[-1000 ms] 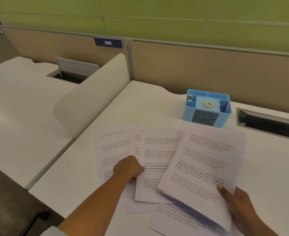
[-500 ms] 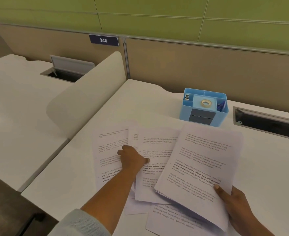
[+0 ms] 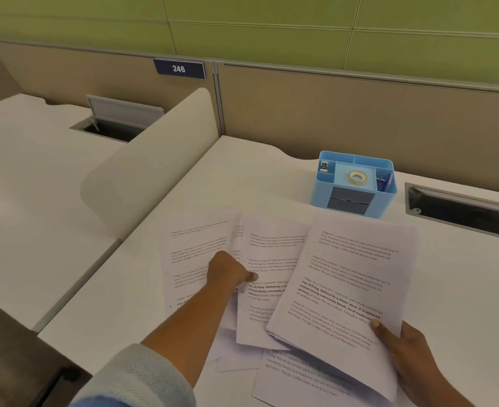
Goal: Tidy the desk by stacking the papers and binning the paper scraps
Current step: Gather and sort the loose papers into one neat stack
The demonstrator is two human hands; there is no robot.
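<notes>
Near the front edge of the desk (image 3: 271, 177), the right hand (image 3: 404, 348) clamps the gathered stack (image 3: 351, 277) by one corner, thumb on top; it could fan and spill. Left hand (image 3: 230, 271) rests on loose sheets (image 3: 201, 254), grip unclear: dragging may crumple them.

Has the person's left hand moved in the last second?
Yes. The left hand has slid forward over the loose sheets, away from the person and nearer the blue organizer.

Organizer (image 3: 354, 183) stands behind papers (image 3: 274, 254) spread on desk (image 3: 462, 289).
</notes>
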